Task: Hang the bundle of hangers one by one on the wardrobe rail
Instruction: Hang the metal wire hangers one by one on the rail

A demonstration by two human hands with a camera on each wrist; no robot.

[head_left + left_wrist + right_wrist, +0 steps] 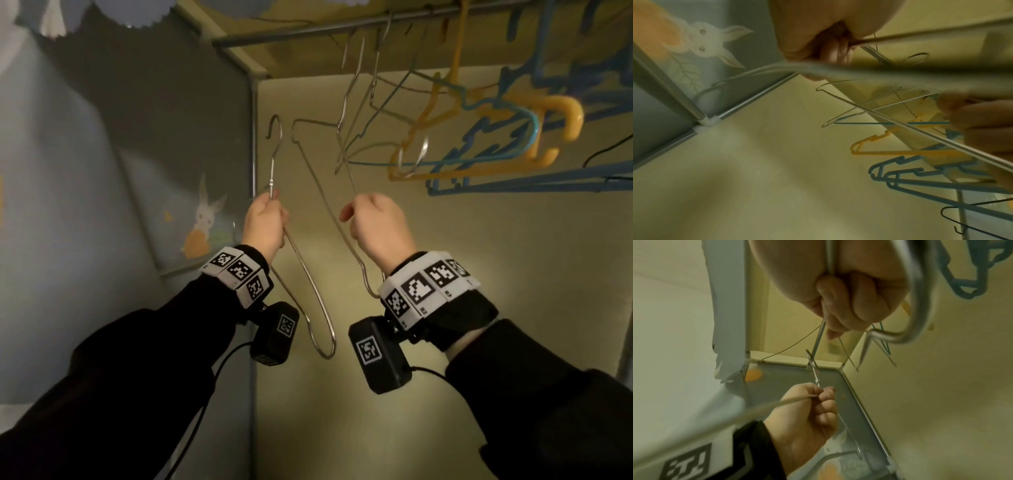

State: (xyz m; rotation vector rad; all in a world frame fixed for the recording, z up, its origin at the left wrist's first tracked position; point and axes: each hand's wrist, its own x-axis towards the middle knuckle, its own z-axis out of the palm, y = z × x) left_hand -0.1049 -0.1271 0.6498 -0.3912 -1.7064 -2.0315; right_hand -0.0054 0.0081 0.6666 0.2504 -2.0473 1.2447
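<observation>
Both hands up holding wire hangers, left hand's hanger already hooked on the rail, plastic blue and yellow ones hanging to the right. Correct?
Not quite. In the head view the left hand grips a wire hanger whose hook is free in the air, well below the rail, not hooked on it. The rest holds: the right hand also grips wire, and the blue hangers and yellow hangers hang to the right.

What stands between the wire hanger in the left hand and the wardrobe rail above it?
The left hand holds a wire hanger below the rail. Nothing visible lies between hook and rail there; the hung wire hangers and yellow hanger sit further right.
</observation>
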